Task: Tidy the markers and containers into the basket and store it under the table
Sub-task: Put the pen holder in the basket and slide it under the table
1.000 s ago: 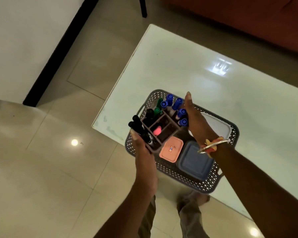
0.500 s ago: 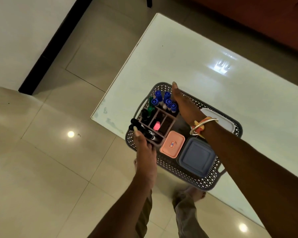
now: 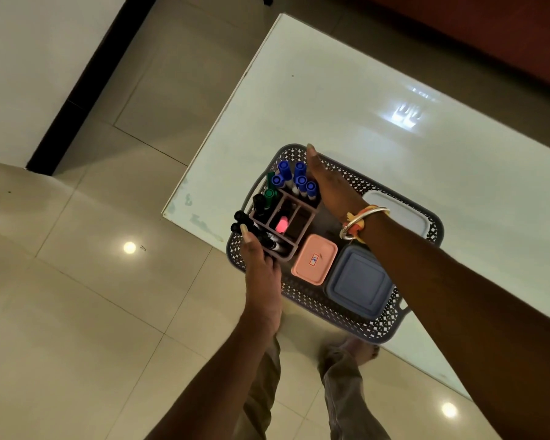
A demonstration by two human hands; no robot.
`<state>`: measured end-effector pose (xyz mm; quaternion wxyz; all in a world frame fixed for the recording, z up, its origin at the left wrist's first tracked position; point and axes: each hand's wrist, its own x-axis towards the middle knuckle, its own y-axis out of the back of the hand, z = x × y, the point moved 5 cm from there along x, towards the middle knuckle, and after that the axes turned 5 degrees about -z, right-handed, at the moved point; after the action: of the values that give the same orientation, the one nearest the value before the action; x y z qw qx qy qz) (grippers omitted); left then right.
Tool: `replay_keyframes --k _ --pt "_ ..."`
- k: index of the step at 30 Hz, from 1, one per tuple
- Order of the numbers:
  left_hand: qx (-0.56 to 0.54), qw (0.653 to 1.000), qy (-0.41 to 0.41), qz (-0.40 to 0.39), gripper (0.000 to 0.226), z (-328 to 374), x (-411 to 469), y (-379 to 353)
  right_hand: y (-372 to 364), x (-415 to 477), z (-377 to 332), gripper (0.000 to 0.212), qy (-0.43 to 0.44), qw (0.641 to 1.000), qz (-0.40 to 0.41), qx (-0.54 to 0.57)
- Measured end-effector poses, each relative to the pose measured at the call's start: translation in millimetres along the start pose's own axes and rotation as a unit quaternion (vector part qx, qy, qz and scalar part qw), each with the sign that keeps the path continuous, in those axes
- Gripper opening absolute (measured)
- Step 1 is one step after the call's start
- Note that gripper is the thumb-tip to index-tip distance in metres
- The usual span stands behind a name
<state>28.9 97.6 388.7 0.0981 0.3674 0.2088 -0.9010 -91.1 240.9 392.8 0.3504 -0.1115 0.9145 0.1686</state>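
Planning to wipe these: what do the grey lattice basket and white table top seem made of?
Grey lattice basket: probably moulded plastic, matte, given its cut-out pattern walls and integral handle. White table top: glossy, perhaps glass or laminate; it mirrors a light.
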Motion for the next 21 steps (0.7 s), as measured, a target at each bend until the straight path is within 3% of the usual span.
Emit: replay_keyframes --k 5,9,14,18,21 --pt "0.011 1.0 -0.003 0.002 0.081 -3.2 1.0 0.1 0.3 0.2 0.1 0.075 0.008 1.0 -0.005 -0.005" --pt "0.02 1.0 -0.004 0.005 0.097 -2.6 0.9 0.0 0.9 0.6 1.1 0.069 0.008 1.0 -0.004 -0.018" --pt "0.023 1.0 -0.006 0.005 0.071 -3.2 1.1 -1.2 -0.2 2.1 2.6 0.065 0.014 1.0 -0.004 -0.022" --pt "0.03 0.999 -0.007 0.007 0.084 -2.2 0.5 -0.2 0.3 1.2 3.6 0.073 0.004 1.0 -0.006 -0.01" --pt "0.043 0.999 -0.006 0.006 0.079 -3.2 1.9 0.0 -0.6 -0.2 0.9 0.064 0.024 0.999 -0.005 -0.025"
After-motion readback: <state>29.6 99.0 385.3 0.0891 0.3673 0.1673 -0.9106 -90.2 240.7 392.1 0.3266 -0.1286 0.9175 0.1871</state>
